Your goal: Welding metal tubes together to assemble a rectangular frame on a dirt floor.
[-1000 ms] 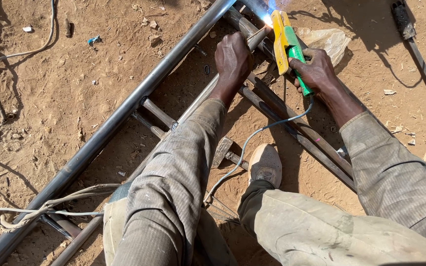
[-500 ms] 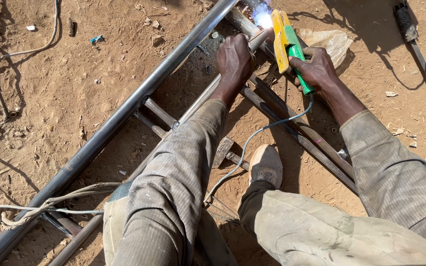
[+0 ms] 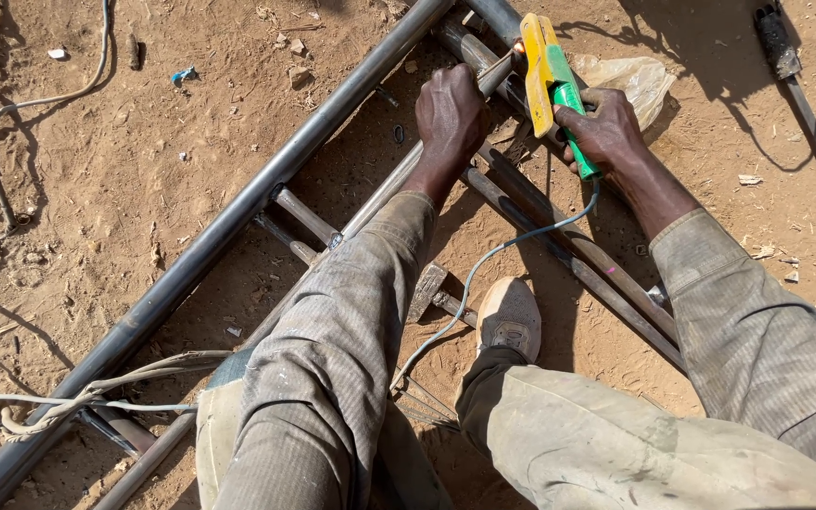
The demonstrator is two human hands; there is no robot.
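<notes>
Right hand [image 3: 606, 127]: fingers closed around green handle of yellow electrode holder [image 3: 545, 71], above steel frame [image 3: 238, 222] on sandy ground. Left hand [image 3: 449, 113]: fingers wrapped round thin metal bar [image 3: 384, 194], beside holder. Grey cable [image 3: 484, 269] trailing

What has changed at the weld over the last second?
The bright arc at the holder's tip has gone out; only a small glow remains at the joint. Both hands stayed put: the left hand grips the thin bar, the right hand holds the holder's green handle. Frame and shoe unmoved.
</notes>
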